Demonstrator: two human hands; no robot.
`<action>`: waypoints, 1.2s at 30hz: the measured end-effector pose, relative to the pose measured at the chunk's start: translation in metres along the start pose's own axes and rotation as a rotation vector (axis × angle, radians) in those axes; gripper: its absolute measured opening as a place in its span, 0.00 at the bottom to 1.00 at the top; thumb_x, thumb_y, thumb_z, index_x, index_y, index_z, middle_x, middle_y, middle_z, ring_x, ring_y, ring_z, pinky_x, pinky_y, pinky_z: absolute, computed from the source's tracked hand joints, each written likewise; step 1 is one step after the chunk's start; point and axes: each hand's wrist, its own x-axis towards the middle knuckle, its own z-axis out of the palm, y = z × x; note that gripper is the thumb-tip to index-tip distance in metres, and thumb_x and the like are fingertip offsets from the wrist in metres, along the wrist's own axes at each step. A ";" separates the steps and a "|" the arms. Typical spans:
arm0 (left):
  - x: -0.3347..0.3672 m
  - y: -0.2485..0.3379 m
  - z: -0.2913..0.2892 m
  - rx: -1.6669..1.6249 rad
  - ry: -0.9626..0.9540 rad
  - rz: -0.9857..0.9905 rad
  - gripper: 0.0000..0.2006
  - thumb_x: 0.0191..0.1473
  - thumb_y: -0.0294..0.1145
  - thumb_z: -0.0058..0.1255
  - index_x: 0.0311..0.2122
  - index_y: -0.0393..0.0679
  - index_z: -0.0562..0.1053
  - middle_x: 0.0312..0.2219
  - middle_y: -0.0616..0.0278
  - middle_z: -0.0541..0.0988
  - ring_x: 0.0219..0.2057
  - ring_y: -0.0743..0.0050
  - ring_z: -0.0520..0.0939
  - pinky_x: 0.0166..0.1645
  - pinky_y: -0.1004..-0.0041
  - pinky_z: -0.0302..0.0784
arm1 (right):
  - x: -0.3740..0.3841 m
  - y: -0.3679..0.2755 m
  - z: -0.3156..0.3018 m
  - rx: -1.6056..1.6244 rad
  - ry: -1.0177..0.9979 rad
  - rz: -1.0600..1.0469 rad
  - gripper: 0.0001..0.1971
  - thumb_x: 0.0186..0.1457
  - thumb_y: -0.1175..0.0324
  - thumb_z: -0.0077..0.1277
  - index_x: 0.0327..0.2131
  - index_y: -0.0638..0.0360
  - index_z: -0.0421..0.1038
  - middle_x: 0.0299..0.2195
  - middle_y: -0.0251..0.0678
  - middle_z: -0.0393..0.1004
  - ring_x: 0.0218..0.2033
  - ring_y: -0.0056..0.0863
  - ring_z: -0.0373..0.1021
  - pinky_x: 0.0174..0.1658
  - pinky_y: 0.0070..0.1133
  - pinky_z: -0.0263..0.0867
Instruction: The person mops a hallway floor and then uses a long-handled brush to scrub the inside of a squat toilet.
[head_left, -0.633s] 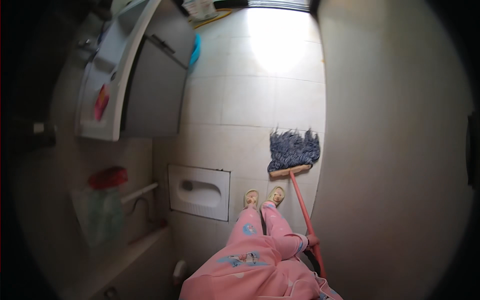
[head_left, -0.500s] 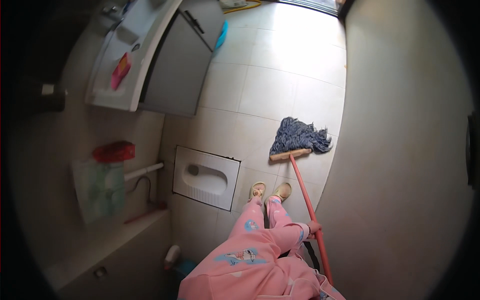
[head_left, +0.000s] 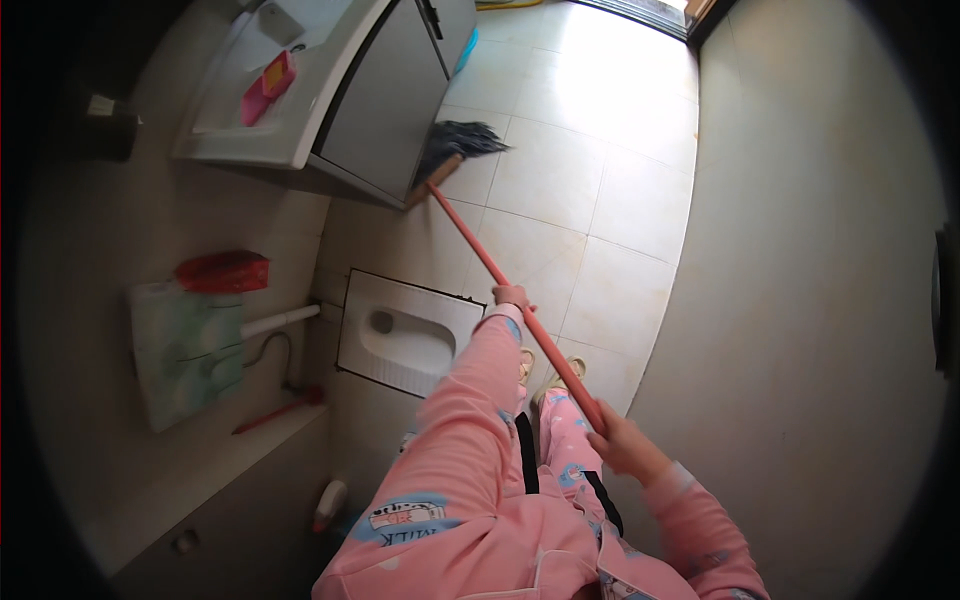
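Observation:
A mop with a salmon-red handle slants across the floor in front of me. Its dark blue-grey strands and wooden bar lie at the foot of the grey vanity cabinet, which hides part of them. My left hand is closed round the middle of the handle, its arm stretched forward. Nearer to me, my right hand grips the upper end of the handle. Both sleeves are pink with printed figures. Below the handle are my feet in pale slippers.
A white squat toilet is set in the tiled floor at the left. On the washbasin sits a pink soap dish. A white tank with a red bag hangs on the left wall. The right wall stands close by.
The mop head has swept left and away from me, from near the right wall to the cabinet. My left arm has reached forward, and my right hand has come into view on the handle.

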 end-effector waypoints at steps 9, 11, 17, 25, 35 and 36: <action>0.010 -0.095 0.000 0.417 -0.017 0.096 0.18 0.43 0.29 0.44 0.40 0.37 0.55 0.26 0.45 0.74 0.24 0.51 0.78 0.23 0.55 0.74 | -0.078 0.040 0.051 0.108 0.210 -0.137 0.25 0.49 0.69 0.44 0.52 0.64 0.54 0.29 0.57 0.69 0.32 0.49 0.69 0.34 0.28 0.64; -0.046 -0.127 0.013 0.552 -0.278 -0.034 0.19 0.43 0.32 0.46 0.40 0.37 0.57 0.26 0.45 0.74 0.22 0.53 0.78 0.22 0.54 0.74 | -0.128 0.076 0.043 0.032 0.214 -0.013 0.25 0.48 0.71 0.45 0.52 0.63 0.54 0.28 0.54 0.69 0.30 0.40 0.69 0.33 0.25 0.63; -0.239 -0.231 0.034 0.594 -0.568 -0.192 0.15 0.43 0.34 0.47 0.35 0.35 0.63 0.24 0.50 0.74 0.17 0.57 0.77 0.17 0.60 0.74 | -0.308 0.176 0.018 0.133 0.211 0.083 0.27 0.50 0.67 0.47 0.54 0.60 0.54 0.36 0.50 0.70 0.37 0.32 0.68 0.39 0.23 0.63; -0.230 -0.287 0.036 0.150 -0.483 -0.253 0.13 0.44 0.25 0.44 0.37 0.32 0.64 0.24 0.51 0.74 0.21 0.60 0.78 0.23 0.62 0.79 | -0.358 0.153 0.004 0.486 0.221 0.463 0.27 0.52 0.65 0.47 0.54 0.60 0.53 0.40 0.46 0.70 0.40 0.28 0.68 0.42 0.21 0.63; -0.169 -0.287 -0.056 -0.234 -0.366 -0.177 0.17 0.43 0.26 0.43 0.39 0.29 0.60 0.23 0.46 0.74 0.21 0.55 0.79 0.21 0.59 0.77 | -0.307 0.107 0.026 0.019 -0.020 0.307 0.28 0.49 0.67 0.49 0.54 0.57 0.54 0.35 0.47 0.72 0.35 0.31 0.70 0.37 0.20 0.63; -0.153 -0.287 -0.068 -0.283 -0.361 -0.177 0.17 0.43 0.25 0.43 0.40 0.29 0.60 0.23 0.46 0.74 0.20 0.54 0.78 0.21 0.58 0.77 | -0.295 0.102 0.031 -0.100 -0.049 0.250 0.28 0.49 0.67 0.49 0.54 0.58 0.54 0.35 0.47 0.72 0.34 0.31 0.70 0.36 0.21 0.63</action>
